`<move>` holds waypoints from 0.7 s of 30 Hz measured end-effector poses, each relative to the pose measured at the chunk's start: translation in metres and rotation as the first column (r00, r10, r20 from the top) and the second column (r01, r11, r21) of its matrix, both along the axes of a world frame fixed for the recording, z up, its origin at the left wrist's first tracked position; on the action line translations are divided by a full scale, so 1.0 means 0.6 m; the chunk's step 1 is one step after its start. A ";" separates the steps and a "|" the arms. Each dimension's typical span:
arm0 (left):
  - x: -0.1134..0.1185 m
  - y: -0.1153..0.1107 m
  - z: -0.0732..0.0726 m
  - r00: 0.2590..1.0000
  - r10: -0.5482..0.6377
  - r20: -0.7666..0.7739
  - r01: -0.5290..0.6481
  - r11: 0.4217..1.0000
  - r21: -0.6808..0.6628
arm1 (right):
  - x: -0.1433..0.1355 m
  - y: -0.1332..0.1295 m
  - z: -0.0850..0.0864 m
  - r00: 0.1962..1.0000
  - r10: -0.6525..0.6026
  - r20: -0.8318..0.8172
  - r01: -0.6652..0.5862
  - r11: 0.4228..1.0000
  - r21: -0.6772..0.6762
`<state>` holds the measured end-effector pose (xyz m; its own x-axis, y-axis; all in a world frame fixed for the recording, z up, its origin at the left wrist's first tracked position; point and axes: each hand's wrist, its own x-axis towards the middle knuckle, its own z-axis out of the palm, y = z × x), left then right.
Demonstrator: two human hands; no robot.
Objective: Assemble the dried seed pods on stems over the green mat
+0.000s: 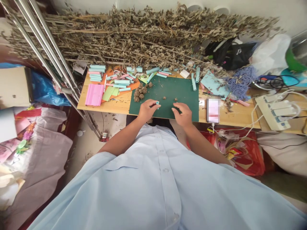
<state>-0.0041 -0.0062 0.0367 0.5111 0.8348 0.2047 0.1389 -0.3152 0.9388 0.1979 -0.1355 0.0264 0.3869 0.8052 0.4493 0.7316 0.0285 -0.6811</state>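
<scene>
My left hand (pixel 148 109) is closed in a pinch on a small light blue paper roll (pixel 157 103) at the front of the green mat (pixel 165 88). Thumb and fingers of my right hand (pixel 182 113) are apart, with nothing visible between them. Just beyond its fingertips lies a small brown clump of dried leaf (pixel 176 99). Another little clump (pixel 164 98) rests between the two hands. A pile of larger dried balls (pixel 139 93) sits at the mat's left side, behind my left hand.
Long dried leafy stalks (pixel 134 38) cover the back of the table. Blue paper tubes (pixel 122 82) and pink paper (pixel 94 95) lie at left. A phone (pixel 213 110), blue string (pixel 241 82) and a power strip (pixel 273 111) are at right. Metal poles (pixel 51 48) rise at left.
</scene>
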 end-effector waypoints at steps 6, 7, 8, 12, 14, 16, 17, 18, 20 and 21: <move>0.022 -0.001 -0.022 0.994 -0.093 -0.048 0.097 0.991 0.096 | 0.016 0.003 -0.026 0.996 -0.091 -0.017 0.091 0.996 -0.005; 0.023 -0.003 -0.026 0.993 -0.110 -0.051 0.115 0.987 0.116 | 0.015 0.003 -0.027 0.996 -0.085 -0.013 0.085 0.996 -0.001; 0.023 -0.005 -0.029 0.991 -0.123 -0.050 0.128 0.982 0.136 | 0.014 0.003 -0.027 0.997 -0.078 -0.015 0.078 0.997 0.003; 0.021 -0.007 -0.038 0.988 -0.144 -0.063 0.153 0.969 0.195 | 0.015 0.001 -0.026 0.993 -0.092 -0.076 0.093 0.996 0.010; 0.020 -0.007 -0.040 0.987 -0.140 -0.081 0.154 0.967 0.205 | 0.022 0.004 -0.027 0.988 -0.122 -0.096 0.123 0.992 0.003; 0.019 -0.006 -0.041 0.987 -0.140 -0.084 0.155 0.965 0.210 | 0.031 0.011 -0.026 0.987 -0.139 -0.076 0.140 0.990 -0.001; 0.018 -0.006 -0.041 0.986 -0.142 -0.083 0.157 0.964 0.214 | 0.035 0.017 -0.025 0.990 -0.134 -0.053 0.134 0.991 -0.003; 0.018 -0.006 -0.042 0.986 -0.143 -0.081 0.157 0.963 0.219 | 0.039 0.025 -0.022 0.993 -0.114 -0.025 0.114 0.993 -0.009; 0.018 -0.005 -0.043 0.986 -0.144 -0.082 0.159 0.960 0.232 | 0.044 0.045 -0.014 0.998 -0.044 0.038 0.046 0.998 -0.044; 0.019 -0.005 -0.044 0.986 -0.145 -0.083 0.161 0.958 0.239 | 0.044 0.056 -0.009 0.997 -0.006 0.073 0.011 0.997 -0.074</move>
